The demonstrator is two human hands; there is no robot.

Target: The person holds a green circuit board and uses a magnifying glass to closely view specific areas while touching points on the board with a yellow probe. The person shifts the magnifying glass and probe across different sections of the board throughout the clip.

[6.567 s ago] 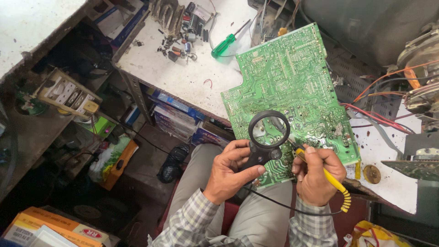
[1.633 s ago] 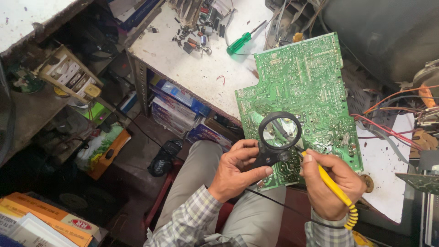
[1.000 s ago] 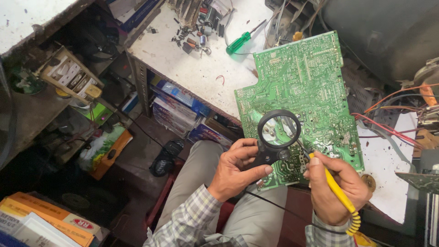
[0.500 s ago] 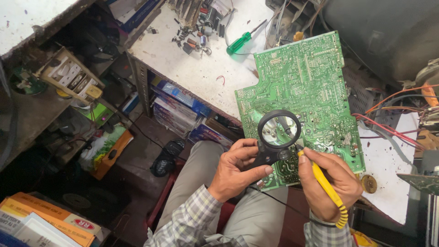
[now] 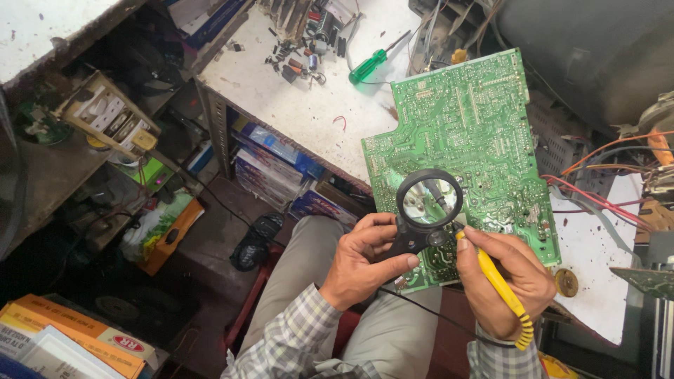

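An electronics repair workshop: a large green printed circuit board point(image 5: 463, 161) lies on a stained white work surface point(image 5: 309, 105). Beyond the board sit a green-handled screwdriver point(image 5: 368, 65) and loose small components point(image 5: 298, 60); red and orange wires point(image 5: 597, 189) trail at its right.

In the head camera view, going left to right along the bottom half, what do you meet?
Orange box → black shoe on the floor → left hand holding the magnifying glass → right hand gripping the yellow-handled soldering iron → round brass-coloured disc.
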